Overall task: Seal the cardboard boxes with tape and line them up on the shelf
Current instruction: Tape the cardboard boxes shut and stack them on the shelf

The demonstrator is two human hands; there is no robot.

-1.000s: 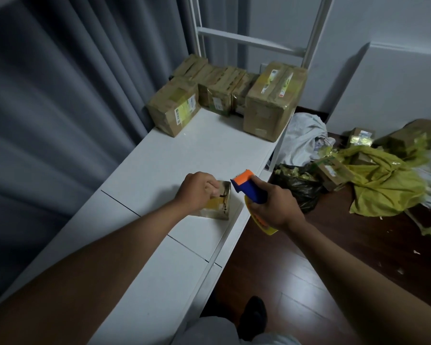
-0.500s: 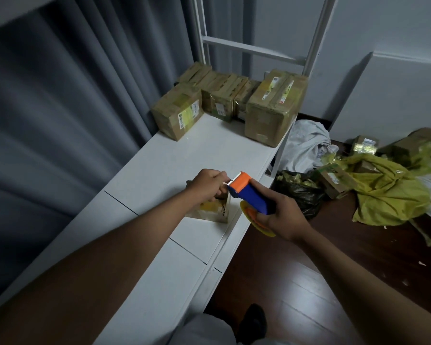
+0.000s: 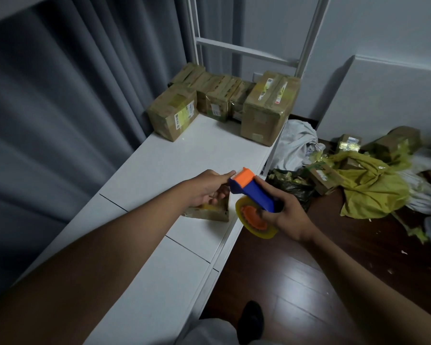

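Curtain (image 3: 60,120) hanging far left of the shelf (image 3: 159,170). Left hand (image 3: 204,191) resting over the small box (image 3: 209,212) near the shelf's front edge, fingers loosely curled at the dispenser's toothed tip; whether they are pinching tape, cannot tell. Sealed boxes (image 3: 222,103) sitting bunched at the shelf's far end. Right hand (image 3: 286,215) gripping the blue-and-orange dispenser (image 3: 251,192), its roll hanging just beyond the shelf's front edge. Yellow bags (image 3: 368,185) and more boxes lying on the floor, right of the shelf.
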